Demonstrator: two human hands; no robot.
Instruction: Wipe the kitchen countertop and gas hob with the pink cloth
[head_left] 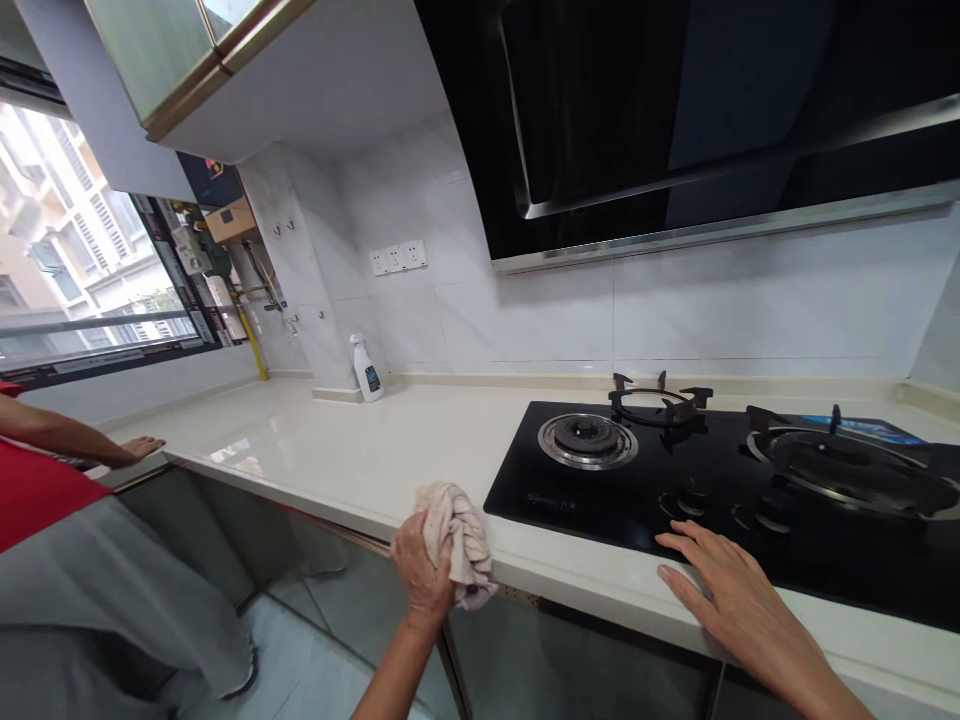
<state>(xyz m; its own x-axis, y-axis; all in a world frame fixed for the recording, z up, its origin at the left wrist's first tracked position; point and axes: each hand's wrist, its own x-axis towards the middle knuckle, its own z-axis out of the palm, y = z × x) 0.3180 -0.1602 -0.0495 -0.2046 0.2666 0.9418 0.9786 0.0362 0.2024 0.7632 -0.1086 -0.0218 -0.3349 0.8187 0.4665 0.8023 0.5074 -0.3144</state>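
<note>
My left hand (421, 570) is closed round a beige cloth (461, 540) at the front edge of the cream countertop (360, 450), just left of the black glass gas hob (675, 500). My right hand (724, 590) lies flat with fingers spread, resting on the counter edge and the hob's front rim, near the control knobs (694, 495). The left burner (587, 440) is bare; its pan support (658, 400) sits shifted behind it. The right burner (847, 465) carries its support.
Another person in a red top and grey apron (67, 560) stands at the left, a hand (139, 448) on the counter corner. A white spray bottle (367, 368) stands by the back wall. A black extractor hood (675, 110) hangs above the hob. A window (82, 280) is far left.
</note>
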